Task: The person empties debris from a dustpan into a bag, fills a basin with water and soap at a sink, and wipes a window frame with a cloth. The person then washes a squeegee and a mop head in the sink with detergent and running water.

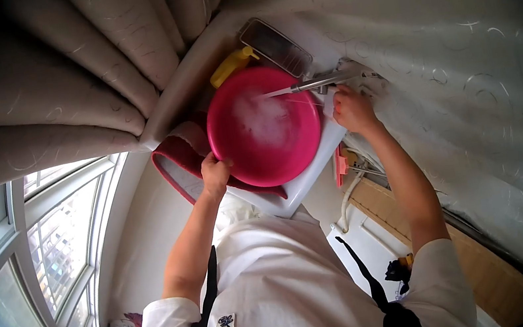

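Observation:
A bright pink basin sits on the white sink, with foamy water in its bottom. My left hand is closed on the basin's near left rim, thumb on the inside. Water streams into the basin from a metal faucet at its right. Just below the faucet, beside the basin's right rim, my right hand has its fingers curled at a small whitish piece; I cannot tell what it is. A dark red cloth or mat lies under and left of the basin.
Behind the basin stand a yellow bottle and a clear-lidded box. Grey curtains hang at the back left, windows are at left, and patterned covering lines the right. A wooden board lies low at right.

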### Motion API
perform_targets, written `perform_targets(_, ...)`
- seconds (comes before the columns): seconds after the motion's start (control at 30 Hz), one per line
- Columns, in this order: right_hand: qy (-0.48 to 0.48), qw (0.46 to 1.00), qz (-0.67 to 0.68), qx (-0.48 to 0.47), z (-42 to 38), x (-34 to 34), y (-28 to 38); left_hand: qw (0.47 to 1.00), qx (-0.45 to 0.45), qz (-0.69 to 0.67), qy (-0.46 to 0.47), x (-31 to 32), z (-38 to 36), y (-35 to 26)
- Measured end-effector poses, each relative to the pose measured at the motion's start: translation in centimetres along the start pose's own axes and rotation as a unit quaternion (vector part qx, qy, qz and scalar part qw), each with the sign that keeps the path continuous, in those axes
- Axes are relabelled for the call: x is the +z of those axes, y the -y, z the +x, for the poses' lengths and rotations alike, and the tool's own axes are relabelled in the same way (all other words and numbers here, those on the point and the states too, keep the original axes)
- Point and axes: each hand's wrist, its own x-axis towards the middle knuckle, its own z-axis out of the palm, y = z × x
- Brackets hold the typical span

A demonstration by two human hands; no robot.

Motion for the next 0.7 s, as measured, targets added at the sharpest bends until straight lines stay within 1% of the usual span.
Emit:
perform_targets(0.07,0.001,1.0,0.008,-0.005,-0.1,-0.6,-0.6,1.0,-0.004,-0.001,0.001,0.0,0.2,-0.5)
perform_targets(0.13,0.002,1.0,0.03,0.006,-0.3,-3.2,1.2,1.0,0.003,-0.006,0.008,0.0,0.1,-0.3)
perform_targets(0.17,0.047,0.998,0.018,0.031,-0.2,-3.1,1.1,1.0,0.015,-0.02,0.013,0.0,0.2,-0.1)
perform_targets(0.2,-0.044,0.997,-0.046,-0.042,-0.6,-0.1,-0.8,0.998,0.01,-0.052,0.025,0.1,0.2,-0.2)
perform_targets(0.27,-0.055,0.998,0.012,0.018,-0.7,-0.8,0.9,0.998,-0.001,-0.056,0.025,0.1,0.1,-0.3)
perform_targets(0.3,-0.037,0.999,0.025,0.028,-1.0,-0.4,1.0,1.0,-0.002,-0.002,0.014,-0.1,0.4,-0.2)
perform_targets(0.37,-0.012,0.998,0.04,0.044,-0.6,-0.4,-0.2,0.999,0.002,-0.027,0.022,-0.2,0.5,0.0)
perform_targets(0.43,0.0,0.998,0.047,0.03,-0.7,-1.1,0.2,0.997,0.006,-0.078,0.027,0.3,-0.1,-0.5)
perform_targets(0.47,0.009,0.998,0.053,0.02,-0.6,-1.2,0.4,0.997,0.011,-0.069,0.026,0.3,0.3,0.0)
perform_targets(0.5,-0.028,0.999,0.031,0.009,-0.9,-1.5,1.0,0.997,0.008,-0.065,0.029,0.3,0.2,-0.2)
perform_targets(0.6,-0.052,0.996,0.03,0.061,-0.7,-0.6,2.2,0.997,-0.009,-0.062,0.04,-0.2,-0.1,-0.1)
perform_targets(0.63,-0.059,0.997,0.017,0.046,-0.5,-0.9,2.4,0.997,-0.012,-0.064,0.049,-0.2,0.1,-0.3)
perform_targets(0.7,-0.017,1.0,-0.012,0.002,-0.2,-0.9,1.7,0.997,-0.006,-0.058,0.051,0.0,0.1,-0.6)
